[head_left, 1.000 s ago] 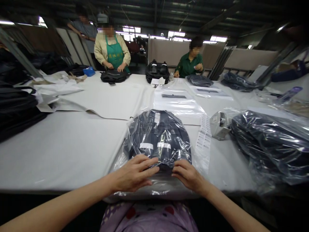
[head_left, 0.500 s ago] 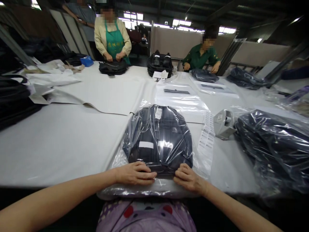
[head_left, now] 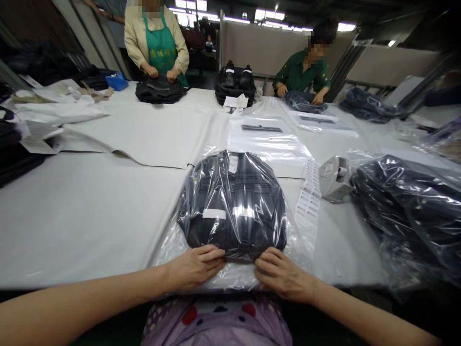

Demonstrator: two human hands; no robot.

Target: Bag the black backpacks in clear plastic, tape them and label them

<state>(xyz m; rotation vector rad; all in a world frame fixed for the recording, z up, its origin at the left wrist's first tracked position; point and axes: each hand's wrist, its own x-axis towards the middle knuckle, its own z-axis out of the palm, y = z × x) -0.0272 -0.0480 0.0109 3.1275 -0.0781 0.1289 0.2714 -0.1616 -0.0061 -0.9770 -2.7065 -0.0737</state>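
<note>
A dark backpack [head_left: 234, 192] lies flat inside a clear plastic bag [head_left: 173, 254] in front of me, with two white strips and a white tag showing through the film. My left hand [head_left: 203, 264] is at the bag's near side, just below the backpack's bottom edge, its fingers closed on the plastic. To the right, at the same edge, my right hand [head_left: 279, 274] curls its fingers over the film. Both thumbs are mostly hidden. Loose plastic lies under and between my hands at the table edge.
Right of the bag are a label sheet [head_left: 308, 192], a grey tape dispenser [head_left: 334, 179] and a pile of bagged backpacks [head_left: 406, 206]. Flat plastic bags [head_left: 264, 142] lie beyond. Two co-workers across the table [head_left: 90, 206] handle dark bags; papers [head_left: 61, 113] lie at left.
My fingers have shifted slightly along the bag's near edge and less loose plastic shows below them. The backpack stays in place; the view has tilted down a little.
</note>
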